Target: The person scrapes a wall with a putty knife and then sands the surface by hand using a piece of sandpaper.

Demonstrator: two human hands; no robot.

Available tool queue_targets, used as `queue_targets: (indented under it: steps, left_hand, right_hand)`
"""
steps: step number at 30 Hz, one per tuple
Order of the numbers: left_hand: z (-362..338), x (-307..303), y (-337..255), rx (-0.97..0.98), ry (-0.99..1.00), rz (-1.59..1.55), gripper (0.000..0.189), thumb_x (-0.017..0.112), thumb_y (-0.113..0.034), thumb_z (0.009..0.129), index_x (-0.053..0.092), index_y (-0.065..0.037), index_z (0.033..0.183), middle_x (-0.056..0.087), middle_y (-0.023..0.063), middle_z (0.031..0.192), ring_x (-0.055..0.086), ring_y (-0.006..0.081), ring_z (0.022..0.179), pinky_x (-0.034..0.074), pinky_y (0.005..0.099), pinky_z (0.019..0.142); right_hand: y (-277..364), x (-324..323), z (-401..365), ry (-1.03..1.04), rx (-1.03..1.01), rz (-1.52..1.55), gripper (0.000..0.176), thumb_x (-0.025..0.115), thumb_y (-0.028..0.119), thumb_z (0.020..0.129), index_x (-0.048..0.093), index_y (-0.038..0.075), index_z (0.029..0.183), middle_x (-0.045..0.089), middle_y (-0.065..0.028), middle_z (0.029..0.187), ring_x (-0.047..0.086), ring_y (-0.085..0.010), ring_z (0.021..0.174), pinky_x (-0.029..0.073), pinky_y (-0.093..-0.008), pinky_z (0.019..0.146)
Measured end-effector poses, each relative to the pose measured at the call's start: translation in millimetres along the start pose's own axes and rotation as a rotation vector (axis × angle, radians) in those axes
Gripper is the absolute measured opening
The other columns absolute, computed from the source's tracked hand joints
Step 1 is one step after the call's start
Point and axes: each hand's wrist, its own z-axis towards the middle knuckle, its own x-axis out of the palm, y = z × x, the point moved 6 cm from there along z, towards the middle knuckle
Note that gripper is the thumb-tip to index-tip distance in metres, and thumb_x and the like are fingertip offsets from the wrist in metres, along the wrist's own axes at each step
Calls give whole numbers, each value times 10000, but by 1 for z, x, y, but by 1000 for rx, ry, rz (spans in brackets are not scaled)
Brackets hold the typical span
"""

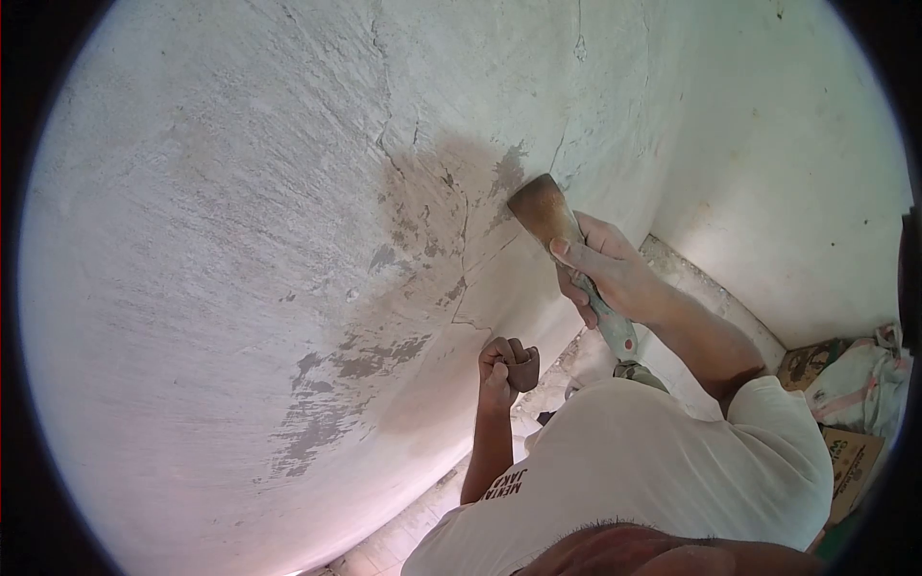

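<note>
My right hand (615, 272) is closed around the pale green handle of a putty knife (547, 211), with the thumb laid along the base of its rust-brown blade. The wide end of the blade lies against a cracked whitish wall (240, 202), beside a damp-looking brownish patch (442, 211). On that patch, the surface coat has flaked off in grey spots, and a crack runs down through it. Lower down, close to the wall, my left hand (506, 370) is curled into a fist. A brownish rounded shape shows at its fingers; I cannot tell what it is.
A second pale wall (788, 173) meets this one at a corner on the right. Below it, cardboard boxes (850, 470) and a whitish plastic bag (864, 384) sit on the right. Light floor tiles (399, 538) run along the wall's base.
</note>
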Motion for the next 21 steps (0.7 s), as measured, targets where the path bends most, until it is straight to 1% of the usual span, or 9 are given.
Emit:
queue_targets:
  steps: [2,5,8,11,14,17,21]
  left_hand:
    - [4,-1,1,-4,-12,-20,550,776,-536,739,427,-113,694,381,-27,625,337,109,564,325,297,611]
    - [3,0,-2,-2,-26,-22,549,775,-533,742,424,-115,690,385,-27,629,335,108,565,324,296,613]
    - [2,0,0,-12,-21,-11,549,777,-532,741,422,-117,687,387,-28,633,333,105,568,323,293,615]
    - [6,-1,2,-21,-19,-8,549,780,-531,739,420,-119,687,382,-31,634,331,102,572,322,291,621]
    - [6,-2,2,-34,-15,-22,546,783,-523,740,420,-118,688,372,-34,633,329,101,577,322,291,631]
    - [4,0,3,-42,-15,-33,540,786,-512,744,421,-117,686,365,-37,632,328,101,582,324,295,642]
    - [5,1,1,-28,-5,-29,530,786,-499,749,425,-117,683,364,-36,633,328,104,586,329,297,653]
  right_hand:
    - [6,1,2,19,-24,14,428,499,477,959,436,54,947,466,-28,537,485,-106,356,403,-241,334]
    - [-3,0,-8,74,-20,73,412,492,458,968,436,50,954,468,-24,541,484,-107,355,401,-238,337]
    - [0,1,3,23,24,-36,370,471,412,986,441,43,969,468,-19,542,475,-106,350,398,-232,334]
    - [-1,-3,2,30,-7,30,361,467,398,992,448,38,982,476,-20,543,475,-105,347,393,-224,331]
    - [-1,-2,-10,68,-3,115,372,479,406,986,455,35,1008,485,-24,547,484,-105,350,391,-218,330]
    - [5,2,5,54,0,23,378,490,408,982,460,33,1028,494,-25,552,491,-106,350,390,-214,326]
    - [6,3,-3,41,8,75,380,500,412,977,464,38,1040,495,-22,551,492,-109,348,391,-213,324]
